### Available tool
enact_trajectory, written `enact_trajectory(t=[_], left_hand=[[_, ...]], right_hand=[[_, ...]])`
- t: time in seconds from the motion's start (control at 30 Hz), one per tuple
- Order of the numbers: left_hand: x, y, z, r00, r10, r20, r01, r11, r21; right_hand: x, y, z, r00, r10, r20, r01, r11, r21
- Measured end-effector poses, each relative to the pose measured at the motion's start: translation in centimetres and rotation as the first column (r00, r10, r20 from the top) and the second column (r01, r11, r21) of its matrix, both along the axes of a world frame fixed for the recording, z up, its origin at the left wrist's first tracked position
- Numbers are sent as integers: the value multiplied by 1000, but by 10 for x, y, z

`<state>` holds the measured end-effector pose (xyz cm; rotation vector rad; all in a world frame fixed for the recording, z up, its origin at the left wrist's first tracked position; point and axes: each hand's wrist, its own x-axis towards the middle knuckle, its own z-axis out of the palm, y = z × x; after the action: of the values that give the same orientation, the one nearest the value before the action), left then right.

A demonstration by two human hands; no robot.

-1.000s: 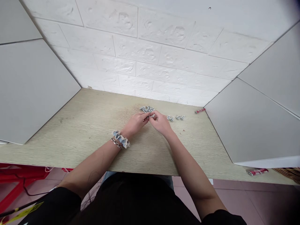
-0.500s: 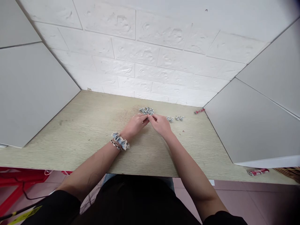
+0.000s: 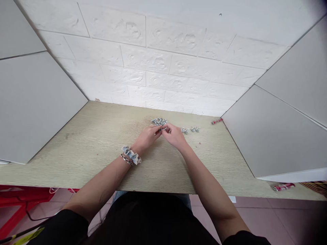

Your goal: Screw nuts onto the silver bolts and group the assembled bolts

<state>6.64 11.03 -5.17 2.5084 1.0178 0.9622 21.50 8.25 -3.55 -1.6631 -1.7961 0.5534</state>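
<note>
My left hand (image 3: 147,136) and my right hand (image 3: 175,136) meet over the middle of the table, fingertips pinched together. A small silver metal piece, seemingly a bolt (image 3: 165,129), shows between them, mostly hidden by the fingers. Right behind the fingertips lies a pile of silver bolts (image 3: 159,120), some with wide washer-like discs. To the right of my right hand rest two small groups, the nearer bolts (image 3: 184,130) and the farther bolts (image 3: 195,129). A scrunchie (image 3: 131,155) and a chain bracelet (image 3: 126,160) circle my left wrist.
The pale wooden table (image 3: 84,146) ends at a white brick-patterned wall (image 3: 158,81). Grey panels stand at left (image 3: 41,109) and right (image 3: 276,136). One red cylinder (image 3: 217,121) lies by the right panel, another red cylinder (image 3: 283,187) near the front edge. Reddish specks (image 3: 139,125) dot the surface.
The fingers of my right hand have shifted and parted slightly from the left fingertips, so more silver metal shows between them. The view has tilted a little; the bolt groups stay put.
</note>
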Motion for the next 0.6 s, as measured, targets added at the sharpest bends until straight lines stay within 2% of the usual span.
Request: enact_trajectory(t=[0.33, 0.43, 0.6], left_hand=[[1, -1, -1, 1000, 4, 20, -4, 1000, 13], [0, 0, 0, 1000, -11, 22, 11, 1000, -13], [0, 1, -2, 999, -16, 32, 15, 999, 32]], right_hand=[[0, 0, 0, 999, 28, 40, -27, 1000, -6], [0, 0, 0, 998, -4, 69, 4, 1000, -14], [0, 1, -2, 999, 37, 9, -37, 999, 12]])
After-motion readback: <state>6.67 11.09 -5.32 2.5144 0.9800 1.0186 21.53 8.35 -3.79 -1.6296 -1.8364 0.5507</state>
